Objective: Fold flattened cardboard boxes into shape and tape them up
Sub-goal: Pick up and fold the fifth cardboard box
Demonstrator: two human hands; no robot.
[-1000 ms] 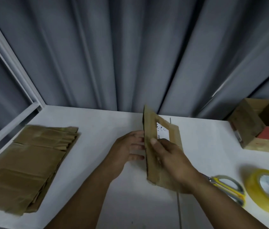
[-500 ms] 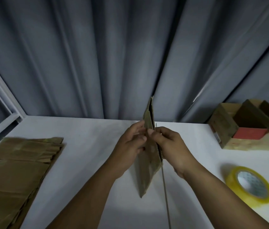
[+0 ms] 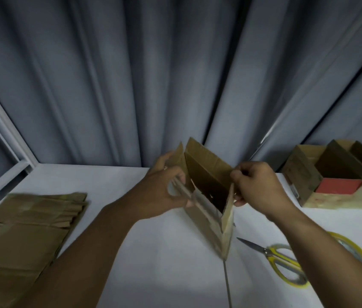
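Box (image 3: 206, 181) being spread open, held over tabletop (image 3: 153, 252).
Left hand (image 3: 164, 192) is gripping one side wall, right hand (image 3: 258, 185) is pinching the opposite wall, both pulling apart so the cardboard is squaring into shape.

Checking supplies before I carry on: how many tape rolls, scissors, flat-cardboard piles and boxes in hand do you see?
tape roll: 1
scissors: 1
flat-cardboard pile: 1
box, held by left hand and right hand: 1
Total: 4
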